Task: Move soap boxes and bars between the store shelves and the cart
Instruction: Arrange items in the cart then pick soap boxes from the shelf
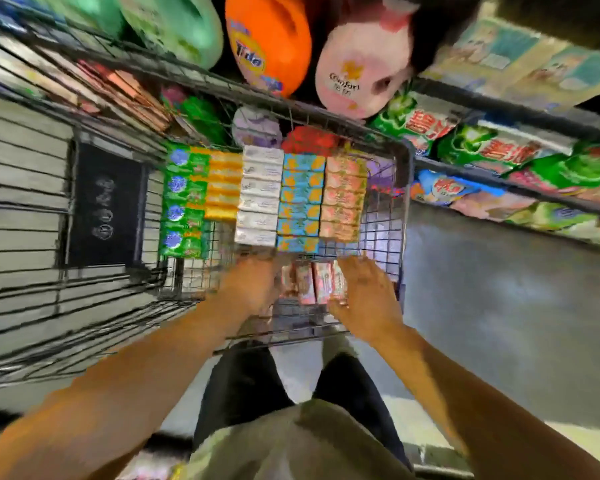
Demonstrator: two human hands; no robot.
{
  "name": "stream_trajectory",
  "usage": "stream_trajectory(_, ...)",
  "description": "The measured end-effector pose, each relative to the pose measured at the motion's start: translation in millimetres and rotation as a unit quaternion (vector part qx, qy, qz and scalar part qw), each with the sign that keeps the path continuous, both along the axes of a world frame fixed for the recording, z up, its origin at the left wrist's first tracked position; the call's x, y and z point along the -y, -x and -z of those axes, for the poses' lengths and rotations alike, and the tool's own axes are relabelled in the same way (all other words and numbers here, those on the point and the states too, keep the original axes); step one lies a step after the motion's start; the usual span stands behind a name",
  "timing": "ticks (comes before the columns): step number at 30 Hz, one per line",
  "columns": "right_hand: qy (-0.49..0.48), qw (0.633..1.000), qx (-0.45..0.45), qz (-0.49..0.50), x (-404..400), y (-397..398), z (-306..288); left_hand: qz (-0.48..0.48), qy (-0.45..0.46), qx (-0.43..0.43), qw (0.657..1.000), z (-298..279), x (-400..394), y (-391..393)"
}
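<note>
Store aisle with a grey floor (499, 306), blurred by motion, surrounds a wire cart (404, 202). Against the cart's left side stands a column of green soap boxes (184, 202), then orange bars (222, 185), white boxes (260, 199), blue-and-yellow boxes (300, 202) and pink boxes (343, 199) toward its right side. At the cart's near end the left hand (253, 285) and right hand (364, 299) flank a small row of upright pink soap boxes (314, 285), 1 hand on each end; their grip looks pressed against the row, though blur hides the fingers. Beyond the cart's far end lie green, orange (267, 39) and pink (361, 64) detergent bottles. Right of the cart, shelves (499, 181) hold green packets (482, 147).
</note>
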State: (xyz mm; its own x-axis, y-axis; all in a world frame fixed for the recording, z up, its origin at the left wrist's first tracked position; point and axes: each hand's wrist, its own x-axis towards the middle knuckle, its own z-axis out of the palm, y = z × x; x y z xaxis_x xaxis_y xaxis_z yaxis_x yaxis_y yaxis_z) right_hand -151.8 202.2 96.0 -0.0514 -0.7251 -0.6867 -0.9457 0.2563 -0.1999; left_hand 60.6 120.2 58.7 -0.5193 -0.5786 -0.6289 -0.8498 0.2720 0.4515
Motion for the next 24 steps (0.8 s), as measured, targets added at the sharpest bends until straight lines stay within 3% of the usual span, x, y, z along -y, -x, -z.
stream_trajectory(8,-0.042,0.998,-0.003,0.036,-1.0,-8.0,39.9,-0.015,-0.093,-0.065,0.993,81.1,-3.8,17.1)
stream_trajectory(15,-0.018,0.998,0.003,0.053,-7.6,-1.0,66.5,0.02,-0.142,-0.092,0.985,121.8,-9.4,34.6)
stream_trajectory(18,-0.018,0.997,0.007,0.077,-13.1,1.6,72.5,0.025,-0.121,-0.085,0.989,124.7,-18.8,31.3)
stream_trajectory(24,-0.022,0.997,0.007,0.08,-19.8,4.9,74.8,-0.062,-0.044,-0.083,0.994,123.7,-23.2,17.2)
